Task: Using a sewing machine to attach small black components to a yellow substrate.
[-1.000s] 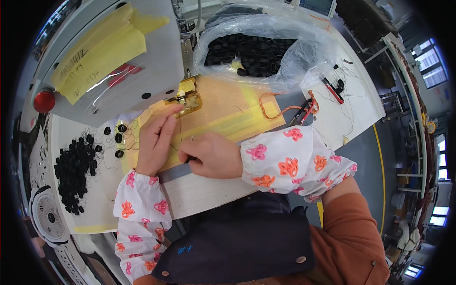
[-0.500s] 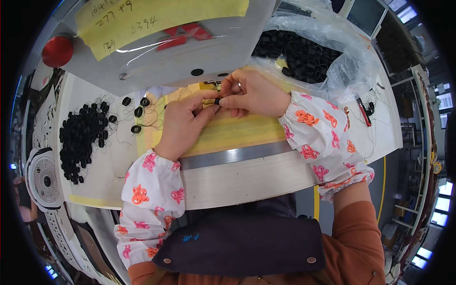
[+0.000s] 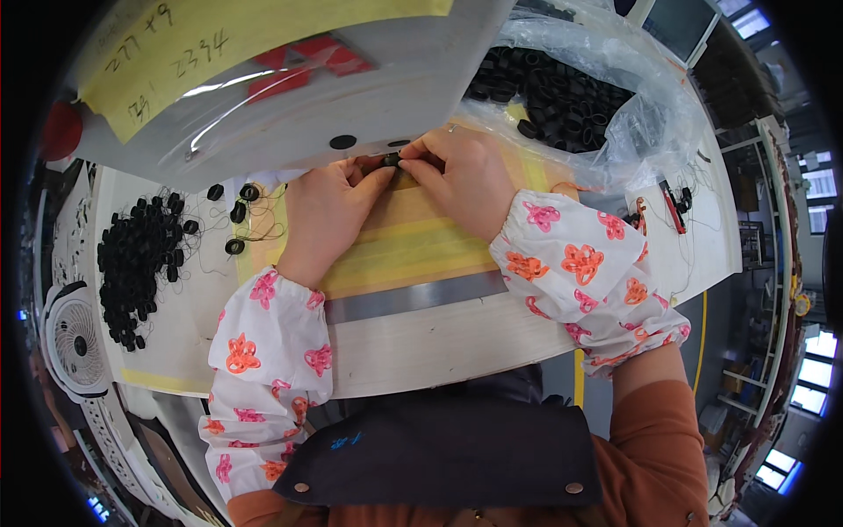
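Observation:
Under the grey machine head (image 3: 290, 105), a small black fabric-like ring (image 3: 392, 160) sits between my two hands. My left hand (image 3: 329, 206) pinches it from the left with thumb and fingers together. From the right, my right hand (image 3: 465, 171) pinches its other side. Both hands are over the yellow-taped work surface (image 3: 378, 241), close against the machine's lower edge, which hides what is beneath it. To the left lies a heap of black rings (image 3: 140, 263) with loose threads, with a few single rings (image 3: 237, 212) nearer my left hand.
A clear plastic bag (image 3: 654, 132) full of black rings (image 3: 571, 97) stands at the back right. Red-handled thread snips (image 3: 673, 208) lie on the table's right side. A white fan (image 3: 77, 342) is at the left edge. A metal strip (image 3: 421, 294) crosses the table front.
Both hands have moved slightly farther away with the ring, up to the machine's lower edge. The right hand's fingers have come closer together. The whole view has shifted a little.

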A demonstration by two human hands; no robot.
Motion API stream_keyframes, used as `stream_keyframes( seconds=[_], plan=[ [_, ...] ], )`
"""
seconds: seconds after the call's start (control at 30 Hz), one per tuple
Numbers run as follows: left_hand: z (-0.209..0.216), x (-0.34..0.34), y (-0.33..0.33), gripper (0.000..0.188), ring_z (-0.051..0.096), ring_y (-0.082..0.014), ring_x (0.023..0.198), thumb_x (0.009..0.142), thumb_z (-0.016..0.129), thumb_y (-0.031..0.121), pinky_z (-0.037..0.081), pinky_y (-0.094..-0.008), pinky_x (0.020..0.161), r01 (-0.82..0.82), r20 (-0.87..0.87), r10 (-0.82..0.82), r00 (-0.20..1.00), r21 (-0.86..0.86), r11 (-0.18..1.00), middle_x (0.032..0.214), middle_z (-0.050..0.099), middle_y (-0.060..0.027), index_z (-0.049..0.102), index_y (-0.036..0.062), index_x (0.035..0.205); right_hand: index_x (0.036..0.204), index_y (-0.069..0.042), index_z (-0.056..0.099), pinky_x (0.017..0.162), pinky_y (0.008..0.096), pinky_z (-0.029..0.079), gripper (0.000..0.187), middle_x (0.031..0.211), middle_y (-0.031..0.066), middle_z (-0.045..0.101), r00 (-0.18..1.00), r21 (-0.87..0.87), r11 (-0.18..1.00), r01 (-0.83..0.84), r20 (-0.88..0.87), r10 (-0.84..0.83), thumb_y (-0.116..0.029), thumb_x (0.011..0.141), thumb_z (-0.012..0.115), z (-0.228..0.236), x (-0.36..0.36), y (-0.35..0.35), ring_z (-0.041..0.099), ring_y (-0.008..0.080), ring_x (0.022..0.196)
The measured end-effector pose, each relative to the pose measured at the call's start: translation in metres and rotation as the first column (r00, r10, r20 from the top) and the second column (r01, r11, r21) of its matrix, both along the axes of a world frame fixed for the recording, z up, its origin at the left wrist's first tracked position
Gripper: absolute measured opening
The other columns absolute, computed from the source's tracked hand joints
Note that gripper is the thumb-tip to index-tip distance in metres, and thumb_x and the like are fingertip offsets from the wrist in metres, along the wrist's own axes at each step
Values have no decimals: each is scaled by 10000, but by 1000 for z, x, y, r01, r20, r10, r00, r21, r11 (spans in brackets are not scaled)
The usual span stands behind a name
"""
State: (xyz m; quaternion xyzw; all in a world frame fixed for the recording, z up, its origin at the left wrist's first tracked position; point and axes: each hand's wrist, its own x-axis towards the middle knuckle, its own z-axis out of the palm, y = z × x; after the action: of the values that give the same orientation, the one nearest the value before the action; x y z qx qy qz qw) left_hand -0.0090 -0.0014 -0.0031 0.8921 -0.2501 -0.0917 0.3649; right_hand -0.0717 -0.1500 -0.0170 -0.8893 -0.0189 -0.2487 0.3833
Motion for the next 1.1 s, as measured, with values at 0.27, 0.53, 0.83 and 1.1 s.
stream_keyframes(
  seconds=[0.27,0.53,0.83,1.1],
  plan=[
    [-8,4,4,290,539,-223,496,767,556,351,409,-306,502,26,71,-23,997,-52,998,559,571,-72,661,84,814,753,38,598,514,297,462,104,667,161,604,999,-10,1000,28,24,-28,-57,719,623,-3,1,0,597,248,559],
    [-1,4,2,421,440,-88,440,762,605,400,346,-255,443,13,47,-11,999,-32,999,458,476,-35,568,15,596,723,-7,534,573,393,440,56,704,150,547,1000,49,999,13,23,-15,-33,707,581,-3,0,1,543,330,655],
    [-7,9,4,405,430,-85,440,751,625,387,347,-251,445,9,36,-6,999,-67,998,467,485,-31,581,9,610,732,-13,512,586,402,443,71,718,147,550,999,-36,999,36,-35,-37,-47,713,572,6,-1,3,547,333,678],
    [-13,11,4,231,526,-175,480,771,580,297,390,-284,466,69,87,-62,994,-80,994,574,570,-57,634,73,792,737,-17,499,593,402,445,80,716,149,548,994,-66,998,20,-108,-27,-47,710,568,9,1,0,546,332,687]
  ],
)
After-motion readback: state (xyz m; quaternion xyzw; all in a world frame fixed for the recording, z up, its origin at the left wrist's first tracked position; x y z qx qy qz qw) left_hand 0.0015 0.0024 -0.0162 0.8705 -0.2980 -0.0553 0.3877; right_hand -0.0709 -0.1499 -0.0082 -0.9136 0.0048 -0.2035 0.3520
